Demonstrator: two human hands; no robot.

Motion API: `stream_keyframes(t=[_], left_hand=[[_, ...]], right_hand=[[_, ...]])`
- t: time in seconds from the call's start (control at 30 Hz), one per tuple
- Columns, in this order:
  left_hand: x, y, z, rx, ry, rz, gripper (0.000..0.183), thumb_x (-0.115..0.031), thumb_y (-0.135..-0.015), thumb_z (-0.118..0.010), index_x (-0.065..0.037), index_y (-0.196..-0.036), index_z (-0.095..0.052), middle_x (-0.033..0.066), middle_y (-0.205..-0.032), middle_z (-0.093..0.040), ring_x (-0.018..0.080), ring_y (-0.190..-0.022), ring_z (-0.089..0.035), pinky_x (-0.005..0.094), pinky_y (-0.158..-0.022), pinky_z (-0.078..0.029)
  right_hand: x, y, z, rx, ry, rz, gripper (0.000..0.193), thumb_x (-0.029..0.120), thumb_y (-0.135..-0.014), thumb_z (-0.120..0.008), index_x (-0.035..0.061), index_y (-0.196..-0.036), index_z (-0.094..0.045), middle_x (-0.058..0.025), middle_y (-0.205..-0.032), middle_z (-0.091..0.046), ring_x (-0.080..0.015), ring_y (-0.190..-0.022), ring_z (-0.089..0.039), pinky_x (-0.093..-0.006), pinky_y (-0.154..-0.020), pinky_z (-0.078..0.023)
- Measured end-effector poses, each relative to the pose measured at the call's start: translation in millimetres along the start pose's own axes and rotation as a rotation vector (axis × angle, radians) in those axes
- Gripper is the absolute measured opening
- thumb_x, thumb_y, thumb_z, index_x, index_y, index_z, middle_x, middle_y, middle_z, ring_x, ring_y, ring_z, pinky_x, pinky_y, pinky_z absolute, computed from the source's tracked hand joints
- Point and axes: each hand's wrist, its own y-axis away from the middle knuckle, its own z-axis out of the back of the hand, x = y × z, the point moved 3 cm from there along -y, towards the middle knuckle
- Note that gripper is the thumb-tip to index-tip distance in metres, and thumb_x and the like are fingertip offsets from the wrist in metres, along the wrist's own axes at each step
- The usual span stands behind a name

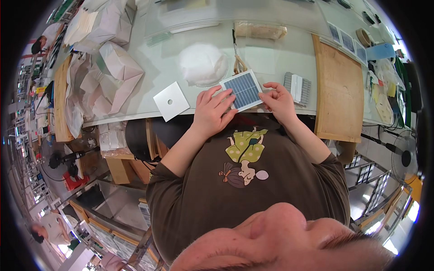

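A small solar panel [244, 90] with blue-grey cells and a white border lies tilted at the front of the bench. My left hand [211, 112] grips its left side, fingers spread over the face and thumb near the lower edge. At the right edge, my right hand [279, 103] pinches the panel between thumb and fingertips. Left of my left hand is a white square plate [179, 103] with a round hole. Behind the panel sit a mound of thin white sheets [202, 64] and a brown-handled tool [239, 65], partly covered.
A grey-white stack with toothed edges [297, 89] lies right of my right hand, beside a wooden board [340, 92]. Crumpled white packaging [101, 86] covers the bench's left. Clear sheets [235, 16] and a wrapped tan block [261, 30] lie at the back.
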Motion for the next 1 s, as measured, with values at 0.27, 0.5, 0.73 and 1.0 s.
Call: stream_keyframes(t=[0.27, 0.5, 0.73, 1.0], left_hand=[[2.4, -15.3, -4.7, 0.045, -0.06, -0.037, 0.025, -0.026, -0.077, -0.069, -0.01, -0.095, -0.069, 0.0018, -0.107, -0.063, 0.027, -0.111, -0.05, 0.0415, -0.093, -0.035], [-8.1, -25.6, -8.9, 0.123, -0.074, -0.038, 0.023, -0.022, -0.076, -0.07, -0.01, -0.095, -0.07, 0.0035, -0.105, -0.065, 0.0288, -0.108, -0.053, 0.0427, -0.093, -0.035], [-23.1, -60.9, -14.2, 0.13, 0.012, -0.15, 0.019, -0.015, -0.075, -0.07, -0.007, -0.092, -0.069, 0.0056, -0.099, -0.066, 0.0284, -0.104, -0.056, 0.0412, -0.092, -0.037], [-36.8, -66.6, -17.2, 0.049, 0.229, -0.138, 0.012, -0.005, -0.075, -0.069, -0.004, -0.086, -0.066, 0.0086, -0.094, -0.065, 0.0288, -0.092, -0.06, 0.0379, -0.082, -0.046]], right_hand=[[1.1, -2.8, 7.6, 0.006, -0.033, -0.038, 0.028, 0.008, -0.084, -0.068, 0.0011, -0.106, -0.052, -0.0001, -0.066, -0.057, -0.0062, -0.053, -0.051, -0.0193, -0.047, -0.039], [2.6, 0.5, 13.1, 0.031, -0.004, -0.255, 0.021, 0.015, -0.087, -0.065, -0.0014, -0.099, -0.059, -0.008, -0.075, -0.064, -0.0125, -0.058, -0.061, -0.0231, -0.047, -0.049], [8.1, -5.9, 43.4, -0.007, -0.007, -0.147, 0.022, 0.016, -0.089, -0.063, -0.0021, -0.101, -0.059, -0.0059, -0.077, -0.063, -0.0114, -0.059, -0.061, -0.0235, -0.047, -0.049], [95.5, -14.1, 283.3, -0.737, 0.307, 0.225, 0.021, 0.022, -0.09, -0.06, 0.0044, -0.099, -0.067, 0.0001, -0.074, -0.063, -0.0078, -0.056, -0.054, -0.025, -0.048, -0.044]])
